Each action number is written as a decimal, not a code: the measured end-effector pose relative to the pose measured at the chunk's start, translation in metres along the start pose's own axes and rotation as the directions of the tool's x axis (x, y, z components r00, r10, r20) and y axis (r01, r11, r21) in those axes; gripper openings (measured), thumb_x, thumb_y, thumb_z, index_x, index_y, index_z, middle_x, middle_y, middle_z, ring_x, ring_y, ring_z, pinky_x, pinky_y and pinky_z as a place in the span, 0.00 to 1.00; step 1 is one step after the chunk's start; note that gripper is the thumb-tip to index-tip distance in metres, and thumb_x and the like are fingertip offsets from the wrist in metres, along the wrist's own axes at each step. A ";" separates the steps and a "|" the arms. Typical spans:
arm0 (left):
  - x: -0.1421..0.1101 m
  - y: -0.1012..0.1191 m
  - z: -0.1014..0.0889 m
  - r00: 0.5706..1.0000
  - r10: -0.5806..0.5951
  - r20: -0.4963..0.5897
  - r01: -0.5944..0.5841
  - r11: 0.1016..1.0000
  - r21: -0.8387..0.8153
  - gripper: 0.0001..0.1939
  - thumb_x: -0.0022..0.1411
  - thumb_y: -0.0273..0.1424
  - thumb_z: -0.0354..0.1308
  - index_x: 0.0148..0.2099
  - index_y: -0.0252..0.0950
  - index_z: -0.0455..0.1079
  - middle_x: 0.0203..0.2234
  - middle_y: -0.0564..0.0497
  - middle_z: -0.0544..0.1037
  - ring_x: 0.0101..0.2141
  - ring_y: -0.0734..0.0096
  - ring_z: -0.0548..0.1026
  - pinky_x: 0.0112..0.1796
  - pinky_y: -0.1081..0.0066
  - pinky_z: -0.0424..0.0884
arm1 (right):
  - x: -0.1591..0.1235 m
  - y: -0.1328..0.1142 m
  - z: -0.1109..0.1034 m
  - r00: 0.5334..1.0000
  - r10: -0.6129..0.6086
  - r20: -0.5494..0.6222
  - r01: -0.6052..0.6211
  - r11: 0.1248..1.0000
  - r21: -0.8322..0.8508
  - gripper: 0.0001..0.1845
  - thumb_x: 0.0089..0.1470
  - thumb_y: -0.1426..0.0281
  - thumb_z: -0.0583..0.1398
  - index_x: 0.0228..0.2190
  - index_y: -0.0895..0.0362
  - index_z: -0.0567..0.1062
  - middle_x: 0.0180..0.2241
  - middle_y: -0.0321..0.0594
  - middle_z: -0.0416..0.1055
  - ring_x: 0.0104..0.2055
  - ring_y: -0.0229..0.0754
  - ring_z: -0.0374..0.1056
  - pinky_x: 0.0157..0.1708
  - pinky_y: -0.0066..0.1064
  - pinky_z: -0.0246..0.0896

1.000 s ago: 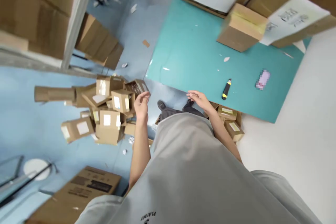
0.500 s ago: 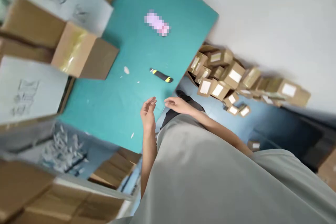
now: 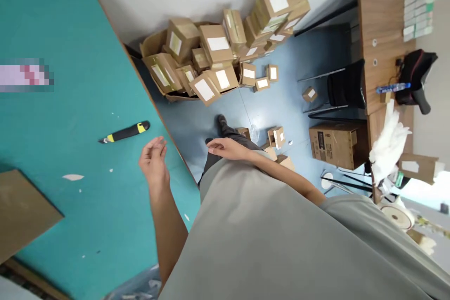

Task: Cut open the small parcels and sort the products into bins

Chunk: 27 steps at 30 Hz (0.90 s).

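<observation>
My left hand (image 3: 154, 161) hovers over the edge of the teal tabletop (image 3: 116, 89), its fingers loosely bent with nothing in them. Just beyond its fingertips lies a black and yellow utility knife (image 3: 128, 132), blade end pointing left; hand and knife look apart. In front of my waist, above my legs, my right hand (image 3: 228, 148) holds nothing, fingers stretched out. On the far left of the table rests a pixelated pink object (image 3: 21, 75) whose kind I cannot make out.
Several labelled cardboard boxes (image 3: 216, 44) are heaped against the wall past the table edge. To the right stand a black chair (image 3: 346, 84), a large carton (image 3: 333, 145) and a wooden desk (image 3: 383, 18). A brown box (image 3: 26, 215) sits on the table at lower left.
The view has swung round to the right, bringing the box pile, chair and wooden desk into sight. The knife stays lying on the tabletop. Both hands remain empty, now farther apart than half a second ago.
</observation>
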State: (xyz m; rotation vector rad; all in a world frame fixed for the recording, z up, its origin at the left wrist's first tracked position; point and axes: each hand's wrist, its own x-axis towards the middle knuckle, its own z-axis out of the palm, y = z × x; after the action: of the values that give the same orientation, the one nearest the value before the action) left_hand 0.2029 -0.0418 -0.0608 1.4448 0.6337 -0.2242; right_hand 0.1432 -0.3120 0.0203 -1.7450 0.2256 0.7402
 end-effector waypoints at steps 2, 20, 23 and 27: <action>0.000 0.004 0.006 0.999 0.014 0.030 -0.014 1.000 0.012 0.25 0.56 0.48 0.74 0.50 0.40 0.79 0.58 0.41 0.86 0.59 0.53 0.85 0.67 0.51 0.76 | -0.010 0.001 -0.001 0.999 -0.015 -0.034 0.015 1.000 0.005 0.15 0.74 0.64 0.66 0.56 0.55 0.85 0.52 0.46 0.87 0.55 0.46 0.83 0.61 0.38 0.75; -0.020 0.022 0.150 0.918 0.101 0.384 -0.101 0.995 -0.020 0.22 0.59 0.48 0.71 0.50 0.41 0.81 0.55 0.41 0.87 0.55 0.56 0.85 0.61 0.55 0.77 | -0.062 0.021 -0.076 0.962 0.011 -0.273 -0.006 1.000 0.020 0.20 0.73 0.61 0.65 0.59 0.57 0.84 0.54 0.49 0.86 0.53 0.48 0.82 0.58 0.39 0.75; -0.026 0.022 0.177 0.902 0.120 0.415 -0.129 0.992 -0.006 0.22 0.61 0.48 0.69 0.50 0.40 0.81 0.55 0.41 0.87 0.54 0.56 0.85 0.60 0.56 0.78 | -0.067 0.042 -0.102 0.939 0.034 -0.342 -0.006 0.996 0.084 0.20 0.71 0.60 0.66 0.57 0.57 0.84 0.51 0.48 0.87 0.50 0.47 0.83 0.56 0.39 0.76; -0.037 0.022 0.210 0.900 0.108 0.422 -0.132 0.991 0.028 0.22 0.61 0.48 0.68 0.51 0.39 0.82 0.54 0.41 0.87 0.54 0.54 0.85 0.61 0.55 0.77 | -0.069 0.061 -0.140 0.921 0.050 -0.386 0.017 0.986 0.167 0.20 0.68 0.60 0.68 0.55 0.57 0.84 0.51 0.48 0.87 0.48 0.46 0.83 0.57 0.40 0.77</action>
State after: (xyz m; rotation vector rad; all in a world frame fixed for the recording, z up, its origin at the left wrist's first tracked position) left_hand 0.2398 -0.2491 -0.0233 1.4249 0.1858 -0.4455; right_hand 0.1092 -0.4754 0.0301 -1.7157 0.5587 0.3652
